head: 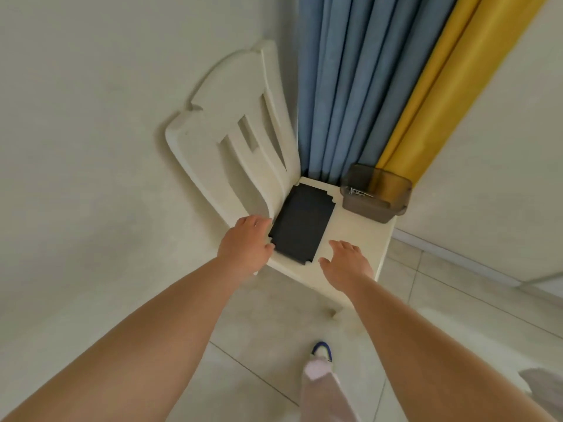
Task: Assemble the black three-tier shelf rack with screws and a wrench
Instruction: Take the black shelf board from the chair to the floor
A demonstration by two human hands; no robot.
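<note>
A flat black shelf panel with notched corners lies on the seat of a cream chair. My left hand reaches to the panel's near left corner, its thumb touching the panel's edge and its fingers relaxed. My right hand hovers over the seat just right of the panel's near corner, fingers spread and holding nothing. A smoky translucent plastic box at the seat's far right corner holds small metal hardware.
The chair's backrest rises on the left against a pale wall. Blue curtains and a yellow curtain hang behind the seat. Pale tiled floor lies below, with my leg in light trousers and a foot on it.
</note>
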